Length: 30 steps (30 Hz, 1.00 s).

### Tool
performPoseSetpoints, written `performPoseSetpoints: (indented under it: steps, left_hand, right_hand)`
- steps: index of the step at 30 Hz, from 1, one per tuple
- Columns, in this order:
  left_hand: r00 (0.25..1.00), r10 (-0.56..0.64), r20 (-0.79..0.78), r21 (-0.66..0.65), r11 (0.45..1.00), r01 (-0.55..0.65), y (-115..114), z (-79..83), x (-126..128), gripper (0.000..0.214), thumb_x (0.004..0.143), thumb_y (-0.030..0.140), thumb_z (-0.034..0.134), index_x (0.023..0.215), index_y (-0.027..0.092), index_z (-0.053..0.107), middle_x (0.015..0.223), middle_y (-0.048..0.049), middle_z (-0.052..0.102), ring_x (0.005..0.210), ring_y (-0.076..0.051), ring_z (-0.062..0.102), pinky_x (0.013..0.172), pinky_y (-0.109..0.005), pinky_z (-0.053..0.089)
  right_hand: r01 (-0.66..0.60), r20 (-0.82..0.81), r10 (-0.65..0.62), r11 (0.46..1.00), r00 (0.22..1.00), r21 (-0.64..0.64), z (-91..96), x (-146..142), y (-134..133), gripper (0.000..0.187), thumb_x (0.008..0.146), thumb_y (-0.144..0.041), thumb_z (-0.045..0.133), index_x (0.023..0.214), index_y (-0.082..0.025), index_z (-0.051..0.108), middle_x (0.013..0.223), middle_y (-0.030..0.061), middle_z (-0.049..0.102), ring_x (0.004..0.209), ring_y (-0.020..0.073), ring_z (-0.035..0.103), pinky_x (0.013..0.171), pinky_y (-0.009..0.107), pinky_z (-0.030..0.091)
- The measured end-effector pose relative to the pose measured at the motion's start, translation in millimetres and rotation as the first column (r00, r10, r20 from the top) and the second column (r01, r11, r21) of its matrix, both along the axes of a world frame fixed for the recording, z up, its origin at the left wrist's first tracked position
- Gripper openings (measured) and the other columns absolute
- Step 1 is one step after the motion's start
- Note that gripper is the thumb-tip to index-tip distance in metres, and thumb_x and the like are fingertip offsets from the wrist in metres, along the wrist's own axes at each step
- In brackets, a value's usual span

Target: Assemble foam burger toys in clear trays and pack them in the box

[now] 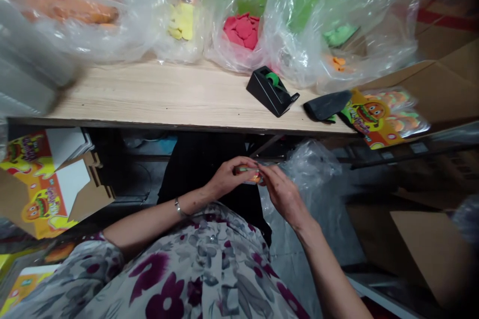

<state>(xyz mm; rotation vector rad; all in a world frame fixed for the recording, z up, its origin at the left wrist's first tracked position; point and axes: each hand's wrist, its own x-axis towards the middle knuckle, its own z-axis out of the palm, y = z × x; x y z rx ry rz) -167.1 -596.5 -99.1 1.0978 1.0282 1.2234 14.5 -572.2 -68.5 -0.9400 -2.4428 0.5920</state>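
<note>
My left hand (228, 178) and my right hand (282, 193) meet in front of my lap, below the edge of the wooden table (164, 97). Both are closed around a small packet (250, 174) with green and orange parts, held between the fingertips. A clear plastic bag (312, 169) lies just right of my hands. On the table stands a black tape dispenser (272, 90) with green tape. A finished burger-print packet (377, 114) rests at the table's right end.
Clear bags along the table's back hold yellow pieces (182, 21), red pieces (243, 30), green pieces (340, 35) and orange pieces (67, 7). Folded burger-print cartons (45, 179) are stacked at my left. Brown cardboard boxes (430, 244) stand at the right.
</note>
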Motion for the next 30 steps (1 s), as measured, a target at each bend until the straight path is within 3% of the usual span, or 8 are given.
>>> performPoseSetpoints:
  steps: [3, 6, 8, 12, 17, 19, 24, 30]
  left_hand:
    - [0.999, -0.045, -0.004, 0.019, 0.999, 0.045, 2.4, 0.1, -6.1, 0.021, 0.076, 0.030, 0.067, 0.090, 0.015, 0.067, 0.110, -0.0089, 0.064, 0.101, -0.019, 0.060, 0.091, -0.034, 0.046]
    - [0.995, -0.070, -0.066, 0.059, 0.996, 0.074, 1.3, 2.6, -10.1, 0.019, 0.077, 0.030, 0.066, 0.090, 0.016, 0.069, 0.110, -0.0093, 0.064, 0.103, -0.019, 0.060, 0.094, -0.033, 0.043]
    - [0.996, -0.079, -0.029, 0.070, 0.994, 0.081, 1.0, 2.1, -8.5, 0.019, 0.076, 0.030, 0.067, 0.089, 0.016, 0.070, 0.111, -0.0094, 0.064, 0.104, -0.020, 0.059, 0.094, -0.033, 0.043]
    - [0.991, -0.126, 0.040, 0.044, 0.991, 0.124, 4.6, -2.4, -0.8, 0.032, 0.076, 0.031, 0.067, 0.104, 0.016, 0.065, 0.113, -0.0102, 0.064, 0.102, -0.020, 0.061, 0.090, -0.034, 0.047]
    - [0.922, -0.081, -0.379, 0.147, 0.978, 0.147, 5.6, 2.8, 3.4, 0.032, 0.074, 0.024, 0.067, 0.105, 0.016, 0.066, 0.106, -0.0091, 0.066, 0.101, -0.021, 0.060, 0.092, -0.035, 0.046]
    - [0.914, -0.037, -0.403, 0.197, 0.972, 0.126, 3.2, 3.9, 4.8, 0.029, 0.077, 0.023, 0.063, 0.105, 0.018, 0.066, 0.108, -0.0089, 0.064, 0.101, -0.019, 0.060, 0.091, -0.032, 0.047]
    - [0.954, -0.029, -0.300, 0.192, 0.977, 0.090, -1.3, 1.8, 7.0, 0.025, 0.082, 0.027, 0.059, 0.102, 0.016, 0.067, 0.104, -0.0094, 0.063, 0.096, -0.017, 0.062, 0.084, -0.028, 0.049]
    - [0.858, 0.029, -0.512, 0.231, 0.967, 0.106, -6.3, 11.6, 6.9, 0.023, 0.076, 0.022, 0.061, 0.098, 0.015, 0.067, 0.097, -0.0085, 0.066, 0.090, -0.019, 0.062, 0.085, -0.033, 0.048]
  right_hand:
    - [0.002, 0.061, -0.008, 0.995, 0.998, 0.103, 3.1, -2.1, -2.7, 0.032, 0.093, -0.018, 0.040, 0.124, -0.021, 0.051, 0.102, 0.0106, 0.063, 0.092, 0.0209, 0.063, 0.082, 0.036, 0.054]
    - [0.017, 0.054, -0.025, 0.988, 0.998, 0.153, 6.0, -3.8, -5.0, 0.028, 0.093, -0.018, 0.041, 0.118, -0.019, 0.053, 0.099, 0.0101, 0.066, 0.087, 0.0196, 0.065, 0.078, 0.034, 0.055]
    - [0.025, 0.060, -0.038, 0.977, 0.997, 0.210, 8.8, -3.0, -6.2, 0.026, 0.093, -0.018, 0.041, 0.115, -0.018, 0.055, 0.096, 0.0097, 0.066, 0.083, 0.0190, 0.066, 0.075, 0.033, 0.056]
    - [-0.021, 0.173, -0.037, 0.947, 0.984, 0.320, 12.4, 2.6, -8.2, 0.027, 0.092, -0.016, 0.041, 0.114, -0.016, 0.055, 0.093, 0.0113, 0.066, 0.084, 0.0217, 0.064, 0.076, 0.036, 0.055]
    - [-0.070, 0.247, -0.008, 0.949, 0.969, 0.306, 5.7, 7.6, -11.5, 0.032, 0.091, -0.012, 0.038, 0.119, -0.014, 0.053, 0.093, 0.0131, 0.065, 0.087, 0.0239, 0.063, 0.076, 0.040, 0.054]
    - [-0.030, 0.178, -0.020, 0.960, 0.984, 0.277, 3.2, 7.7, -11.0, 0.029, 0.091, -0.014, 0.040, 0.117, -0.015, 0.054, 0.096, 0.0127, 0.065, 0.088, 0.0227, 0.064, 0.078, 0.038, 0.054]
    - [0.039, -0.008, -0.038, 0.990, 0.999, 0.136, 0.1, 10.2, -8.5, 0.024, 0.091, -0.017, 0.047, 0.113, -0.021, 0.056, 0.099, 0.0074, 0.067, 0.087, 0.0177, 0.065, 0.078, 0.032, 0.054]
    - [-0.024, 0.055, 0.014, 0.981, 0.998, 0.193, 0.5, 12.7, -15.7, 0.028, 0.091, -0.014, 0.044, 0.116, -0.019, 0.056, 0.100, 0.0097, 0.068, 0.092, 0.0193, 0.065, 0.081, 0.035, 0.054]
